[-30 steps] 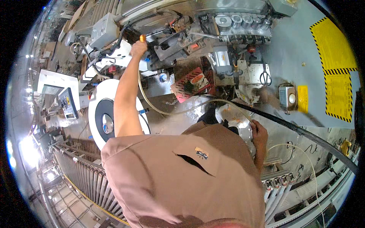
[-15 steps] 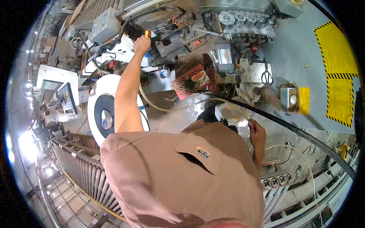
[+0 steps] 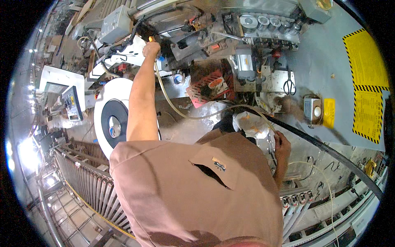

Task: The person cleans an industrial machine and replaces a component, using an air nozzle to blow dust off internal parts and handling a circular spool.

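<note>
My left hand (image 3: 151, 49) is stretched far forward into the machine and grips a small tool with an orange tip (image 3: 151, 39). A clear hose (image 3: 177, 110) runs from that hand down and across toward my right side. My right hand (image 3: 282, 145) is low at my right, fingers curled around a thin line beside a crumpled white plastic bag (image 3: 251, 125). My brown shirt (image 3: 197, 185) hides the space below both arms.
A white reel with a dark core (image 3: 112, 119) stands left of my left arm. A red perforated tray (image 3: 209, 85), scissors (image 3: 289, 86), a thick black cable (image 3: 329, 152), a roller conveyor (image 3: 88, 181) and yellow hazard-striped signs (image 3: 366, 82) surround me.
My left arm has reached a little farther forward and to the right into the machine with the tool. My right hand has stayed by the plastic bag.
</note>
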Available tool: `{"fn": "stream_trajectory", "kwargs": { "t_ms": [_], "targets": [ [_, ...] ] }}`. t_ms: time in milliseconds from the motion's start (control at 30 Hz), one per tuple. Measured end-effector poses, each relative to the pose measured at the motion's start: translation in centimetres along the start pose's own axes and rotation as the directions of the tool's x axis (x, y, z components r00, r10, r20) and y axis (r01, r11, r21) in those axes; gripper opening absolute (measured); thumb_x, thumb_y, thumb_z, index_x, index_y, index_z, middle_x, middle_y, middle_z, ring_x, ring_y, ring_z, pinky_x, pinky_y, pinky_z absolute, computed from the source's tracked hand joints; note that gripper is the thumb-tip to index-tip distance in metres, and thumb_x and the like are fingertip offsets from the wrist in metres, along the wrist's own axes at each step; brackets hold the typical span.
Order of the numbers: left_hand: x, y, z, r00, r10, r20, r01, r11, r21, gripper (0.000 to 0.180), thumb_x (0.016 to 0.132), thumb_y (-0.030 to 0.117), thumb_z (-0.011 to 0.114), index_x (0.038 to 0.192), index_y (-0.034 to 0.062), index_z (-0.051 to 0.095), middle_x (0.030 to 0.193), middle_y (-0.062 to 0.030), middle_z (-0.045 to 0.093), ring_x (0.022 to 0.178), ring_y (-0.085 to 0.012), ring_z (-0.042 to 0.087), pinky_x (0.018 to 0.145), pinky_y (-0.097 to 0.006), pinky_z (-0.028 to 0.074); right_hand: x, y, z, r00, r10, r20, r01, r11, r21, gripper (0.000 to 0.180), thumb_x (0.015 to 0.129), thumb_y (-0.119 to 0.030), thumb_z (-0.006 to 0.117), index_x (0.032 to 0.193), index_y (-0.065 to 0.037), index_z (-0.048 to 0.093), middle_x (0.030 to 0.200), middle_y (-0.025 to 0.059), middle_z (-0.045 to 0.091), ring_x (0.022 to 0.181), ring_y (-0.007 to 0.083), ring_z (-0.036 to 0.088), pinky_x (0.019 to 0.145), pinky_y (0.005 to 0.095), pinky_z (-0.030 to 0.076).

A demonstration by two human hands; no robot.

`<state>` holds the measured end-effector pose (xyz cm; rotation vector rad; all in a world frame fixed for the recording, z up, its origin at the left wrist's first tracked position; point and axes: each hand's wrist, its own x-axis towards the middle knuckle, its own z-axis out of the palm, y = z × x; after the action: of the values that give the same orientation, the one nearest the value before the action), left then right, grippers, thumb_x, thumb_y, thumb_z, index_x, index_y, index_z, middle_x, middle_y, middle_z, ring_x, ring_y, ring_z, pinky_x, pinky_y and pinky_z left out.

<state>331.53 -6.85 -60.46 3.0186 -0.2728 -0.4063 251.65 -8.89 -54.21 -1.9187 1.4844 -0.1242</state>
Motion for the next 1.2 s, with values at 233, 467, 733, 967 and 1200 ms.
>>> {"fn": "stream_trajectory", "kwargs": {
  "t_ms": [233,467,733,967,1200],
  "targets": [
    [-2.8,2.3,1.0,0.997,0.038,-0.062,-0.035,0.998,0.055,0.046,0.096,0.029,0.052,0.129,0.0028,0.069,0.135,-0.0184,0.068,0.126,-0.0335,0.066,0.104,-0.046,0.052,-0.4,1.6,-0.5,0.999,0.028,-0.043,-0.027,0.999,0.032,0.035,0.104,-0.035,0.063,0.122,-0.007,0.072,0.103,0.0215,0.075,0.090,0.0365,0.075,0.080,0.0432,0.057],
    [-3.8,3.2,0.6,0.995,0.068,-0.076,-0.063,0.995,0.077,0.045,0.098,0.029,0.050,0.129,0.0050,0.070,0.136,-0.0176,0.068,0.126,-0.0343,0.066,0.104,-0.047,0.052,-0.7,0.5,0.1,0.997,-0.045,-0.055,0.047,0.998,0.030,0.039,0.104,-0.038,0.061,0.124,-0.005,0.072,0.096,0.0217,0.075,0.085,0.0331,0.074,0.078,0.0410,0.055],
    [-1.7,1.4,1.0,0.996,0.065,-0.059,-0.058,0.992,0.109,0.044,0.098,0.030,0.049,0.127,0.0065,0.071,0.135,-0.0192,0.068,0.127,-0.0346,0.065,0.104,-0.048,0.052,-0.8,0.1,-0.4,1.000,-0.002,0.015,0.002,1.000,-0.013,0.038,0.105,-0.038,0.060,0.122,-0.007,0.073,0.098,0.0225,0.075,0.089,0.0385,0.073,0.078,0.0435,0.055],
    [-2.2,1.8,1.1,0.989,0.133,-0.070,-0.124,0.985,0.118,0.044,0.097,0.031,0.051,0.126,0.0058,0.072,0.134,-0.0191,0.069,0.124,-0.0385,0.067,0.104,-0.050,0.052,-1.1,0.6,0.2,0.999,0.040,0.023,-0.040,0.999,0.002,0.042,0.105,-0.043,0.058,0.121,-0.008,0.073,0.100,0.0216,0.075,0.091,0.0398,0.073,0.079,0.0450,0.055],
    [-5.3,3.1,1.3,0.966,0.227,-0.120,-0.193,0.950,0.244,0.048,0.097,0.042,0.052,0.121,0.0054,0.073,0.123,-0.0187,0.073,0.118,-0.0371,0.070,0.100,-0.050,0.054,-0.1,0.4,0.5,0.999,-0.032,0.016,0.031,0.999,0.025,0.043,0.104,-0.047,0.059,0.121,-0.010,0.074,0.107,0.0195,0.076,0.094,0.0380,0.074,0.082,0.0434,0.057]
  ]
}}
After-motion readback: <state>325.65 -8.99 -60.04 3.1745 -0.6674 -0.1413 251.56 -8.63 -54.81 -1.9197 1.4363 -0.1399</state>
